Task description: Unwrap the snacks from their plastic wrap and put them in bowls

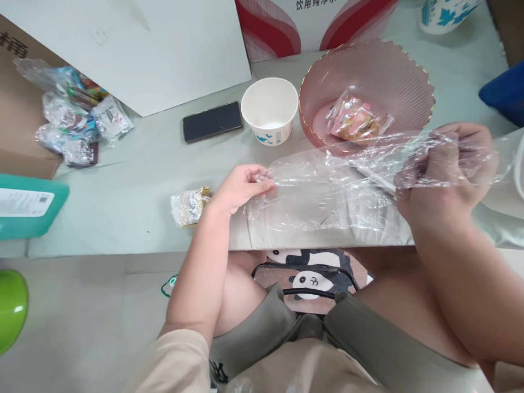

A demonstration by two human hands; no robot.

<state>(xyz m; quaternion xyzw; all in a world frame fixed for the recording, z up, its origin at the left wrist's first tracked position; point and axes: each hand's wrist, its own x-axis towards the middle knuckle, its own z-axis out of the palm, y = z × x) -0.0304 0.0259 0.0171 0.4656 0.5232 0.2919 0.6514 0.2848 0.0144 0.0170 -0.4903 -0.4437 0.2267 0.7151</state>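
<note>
A thin, crinkled sheet of clear plastic film (311, 191) stretches across the front of the table between my hands. My left hand (241, 188) pinches one end between thumb and fingers. At the other end, my right hand (454, 169) is closed in a fist, with film bunched in and around it. Left of my left wrist lies a small clear-wrapped block with gold edges (189, 207). Behind the film stands a pink ribbed bowl with a gold rim (393, 71), with several wrapped packets (354, 120) inside. A white paper cup (270, 134) stands beside the bowl.
A phone (213, 121) lies left of the cup. Plastic-wrapped items (77, 120) are heaped at the far left, near a teal container (33, 207). A white box (135, 49) and a red-and-white carton (286, 27) line the back. A blue object (505, 95) sits at right.
</note>
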